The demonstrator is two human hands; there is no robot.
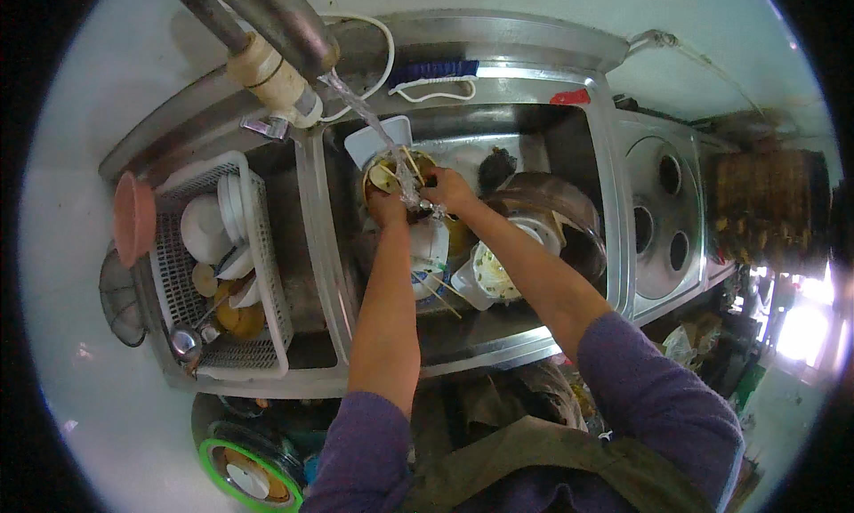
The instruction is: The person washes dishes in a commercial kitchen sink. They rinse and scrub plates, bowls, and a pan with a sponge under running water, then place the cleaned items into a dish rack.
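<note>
Water [363,112] pours from the faucet [303,36] into the left part of the sink basin [554,132]. My left hand [387,206] grips the near rim of a yellowish bowl [367,179] under the stream. Beside it, my right hand [448,189] is bent at the bowl's right edge; its fingertips are hidden by splashing water. A pair of chopsticks [413,166] slants up out of the bowl. Below the hands are a white container [430,243] and more chopsticks [446,299]. Under my right forearm stands a tub [494,273] with pale food scraps in it.
Right in the basin are a large pot [580,209] and a dark scouring pad [497,168]. A white basket [277,299] of dishes sits at left, beside a pink basin [133,219]. A blue brush [434,72] lies on the back ledge.
</note>
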